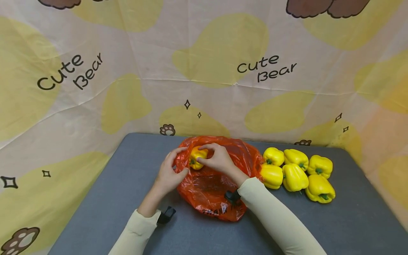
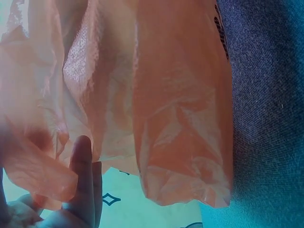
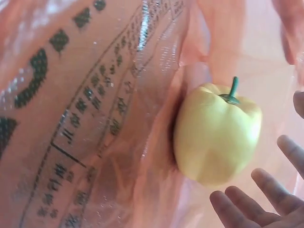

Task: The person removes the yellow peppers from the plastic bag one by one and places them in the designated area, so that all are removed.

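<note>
A red plastic bag point(image 1: 220, 191) lies spread on the table with its mouth facing up. Inside it, toward the left side, sits a yellow bell pepper point(image 1: 197, 159), its green stem showing in the right wrist view. My left hand point(image 1: 170, 171) holds the bag's left rim, with the thin plastic between thumb and fingers; in the left wrist view a finger point(image 2: 81, 180) lies against the sheet. My right hand point(image 1: 220, 159) is over the bag beside the pepper. In the right wrist view its fingers point(image 3: 278, 192) are spread, apart from the pepper.
Several yellow bell peppers point(image 1: 294, 177) lie in two rows right of the bag, the nearest against its edge. The grey table point(image 1: 127, 177) ends at the back against a printed cloth point(image 1: 220, 106). Black straps point(image 1: 166, 215) are on both wrists.
</note>
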Tool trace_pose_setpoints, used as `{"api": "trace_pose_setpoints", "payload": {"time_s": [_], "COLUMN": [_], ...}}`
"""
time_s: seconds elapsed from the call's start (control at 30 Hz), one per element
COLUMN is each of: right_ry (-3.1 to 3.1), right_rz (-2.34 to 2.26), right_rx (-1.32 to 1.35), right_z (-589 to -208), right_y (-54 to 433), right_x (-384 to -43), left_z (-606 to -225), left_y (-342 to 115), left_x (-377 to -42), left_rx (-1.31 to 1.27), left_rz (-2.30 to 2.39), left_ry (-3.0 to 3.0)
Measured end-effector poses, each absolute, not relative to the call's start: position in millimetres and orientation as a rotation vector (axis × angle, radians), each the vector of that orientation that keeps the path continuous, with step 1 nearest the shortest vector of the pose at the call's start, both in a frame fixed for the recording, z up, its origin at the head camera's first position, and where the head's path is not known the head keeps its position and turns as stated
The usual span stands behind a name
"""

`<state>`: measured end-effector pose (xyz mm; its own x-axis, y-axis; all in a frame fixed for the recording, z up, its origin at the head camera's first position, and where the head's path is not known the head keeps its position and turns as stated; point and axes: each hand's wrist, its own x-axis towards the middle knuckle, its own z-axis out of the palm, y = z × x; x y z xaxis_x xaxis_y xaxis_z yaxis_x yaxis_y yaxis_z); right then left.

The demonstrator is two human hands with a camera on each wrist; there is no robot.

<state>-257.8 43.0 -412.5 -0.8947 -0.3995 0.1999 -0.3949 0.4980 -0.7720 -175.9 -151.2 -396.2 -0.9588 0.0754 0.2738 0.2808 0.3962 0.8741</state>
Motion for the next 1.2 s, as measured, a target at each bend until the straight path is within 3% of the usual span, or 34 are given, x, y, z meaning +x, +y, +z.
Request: {"api": "trace_pose_setpoints", "payload": {"time_s": [0.3, 1.2], "right_ry": [2.758, 2.763], "right_rz": [-1.339, -1.353], "right_rx": [-0.658, -0.65], "right_z": [-422, -435], "right_y": [38, 34], "right_x": [-262, -272], "left_z": [-366, -367], "left_y": [-143, -144], "left_x": [-159, -159], "left_rx": [-0.308, -0.304], "left_rz": [-1.585, -1.597], "left_ry": [-2.495, -2.489]}}
